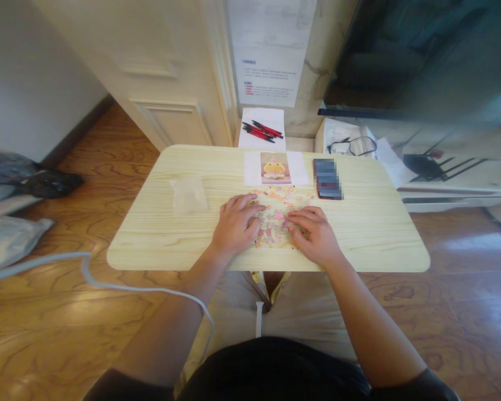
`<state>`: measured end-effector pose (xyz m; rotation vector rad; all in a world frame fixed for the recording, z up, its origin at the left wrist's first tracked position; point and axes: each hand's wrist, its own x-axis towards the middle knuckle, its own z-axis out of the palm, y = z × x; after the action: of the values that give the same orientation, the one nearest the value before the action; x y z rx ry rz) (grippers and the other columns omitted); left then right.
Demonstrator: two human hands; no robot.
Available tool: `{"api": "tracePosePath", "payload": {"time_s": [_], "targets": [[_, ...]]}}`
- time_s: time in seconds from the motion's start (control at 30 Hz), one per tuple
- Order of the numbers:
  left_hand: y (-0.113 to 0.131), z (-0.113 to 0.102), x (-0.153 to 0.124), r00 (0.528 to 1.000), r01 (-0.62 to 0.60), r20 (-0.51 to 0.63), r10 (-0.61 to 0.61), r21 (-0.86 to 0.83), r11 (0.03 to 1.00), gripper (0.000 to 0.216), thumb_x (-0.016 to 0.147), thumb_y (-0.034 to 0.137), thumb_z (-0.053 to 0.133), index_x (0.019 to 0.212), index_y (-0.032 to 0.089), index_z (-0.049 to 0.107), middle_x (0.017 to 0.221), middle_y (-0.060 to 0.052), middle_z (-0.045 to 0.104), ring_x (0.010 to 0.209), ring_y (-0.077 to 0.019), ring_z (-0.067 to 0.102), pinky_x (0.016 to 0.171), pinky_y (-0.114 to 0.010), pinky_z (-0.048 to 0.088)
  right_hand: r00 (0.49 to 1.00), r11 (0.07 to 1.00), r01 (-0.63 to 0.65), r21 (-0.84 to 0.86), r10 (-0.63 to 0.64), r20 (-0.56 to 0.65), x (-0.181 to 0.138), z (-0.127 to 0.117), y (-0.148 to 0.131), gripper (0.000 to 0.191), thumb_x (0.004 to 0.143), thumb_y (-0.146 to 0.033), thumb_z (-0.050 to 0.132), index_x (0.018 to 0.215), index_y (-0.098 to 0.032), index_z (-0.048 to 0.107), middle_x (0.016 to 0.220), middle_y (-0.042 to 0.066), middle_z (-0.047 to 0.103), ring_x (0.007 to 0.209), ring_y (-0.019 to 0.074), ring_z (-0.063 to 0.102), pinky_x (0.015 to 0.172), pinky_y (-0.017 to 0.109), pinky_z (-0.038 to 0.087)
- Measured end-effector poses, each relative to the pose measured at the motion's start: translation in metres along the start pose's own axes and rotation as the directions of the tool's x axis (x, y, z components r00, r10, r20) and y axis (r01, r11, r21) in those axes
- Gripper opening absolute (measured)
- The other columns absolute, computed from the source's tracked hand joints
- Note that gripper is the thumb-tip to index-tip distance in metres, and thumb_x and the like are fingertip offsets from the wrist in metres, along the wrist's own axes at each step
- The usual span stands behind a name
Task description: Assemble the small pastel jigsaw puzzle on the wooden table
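Observation:
Small jigsaw puzzle pieces (pixel 278 215) in pink, orange and cream lie scattered on the pale wooden tabletop (pixel 150 234), between my two hands and just beyond them. At the left side of the pieces rests my left hand (pixel 237 223), palm down with its fingers apart. My right hand (pixel 313 231) is on the other side, its fingers stretched toward a pinkish piece and its thumb apart from them. Some pieces are partly covered by both hands. Above the pieces lies a white sheet with a picture of a yellow cartoon figure (pixel 274 168).
A dark phone (pixel 326 179) lies right of the picture sheet. A clear plastic bag (pixel 190 195) is at the tabletop's left. Several red and black pens (pixel 262 131) lie on paper past the far edge. A white cable (pixel 146 288) crosses my left forearm.

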<state>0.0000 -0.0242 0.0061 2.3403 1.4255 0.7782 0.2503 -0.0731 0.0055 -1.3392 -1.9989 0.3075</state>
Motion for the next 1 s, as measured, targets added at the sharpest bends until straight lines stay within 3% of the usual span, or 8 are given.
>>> {"api": "tracePosePath", "payload": {"time_s": [0.4,1.0], "targets": [[0.0019,-0.0010,-0.0004,1.000,-0.015,0.017,0.014,0.029,0.999,0.040,0.092,0.022,0.055,0.123,0.032,0.078,0.147,-0.006,0.064,0.141,-0.0332,0.052,0.118,-0.058,0.040,0.992,0.995,0.047,-0.084,-0.036,0.123,-0.0020,0.0001,-0.0040,0.041,0.095,-0.028,0.068,0.134,-0.032,0.075,0.136,0.001,0.075,0.132,0.0338,0.054,0.112,0.058,0.048],[0.0009,0.0005,-0.0008,1.000,-0.009,0.005,0.009,0.013,1.000,0.038,0.092,0.023,0.057,0.123,0.031,0.077,0.149,-0.005,0.063,0.141,-0.0343,0.051,0.117,-0.059,0.039,0.999,0.994,0.022,-0.103,-0.019,0.029,-0.0019,0.0019,-0.0045,0.031,0.097,-0.030,0.068,0.126,-0.030,0.078,0.132,0.002,0.076,0.129,0.0333,0.056,0.113,0.057,0.046]]}}
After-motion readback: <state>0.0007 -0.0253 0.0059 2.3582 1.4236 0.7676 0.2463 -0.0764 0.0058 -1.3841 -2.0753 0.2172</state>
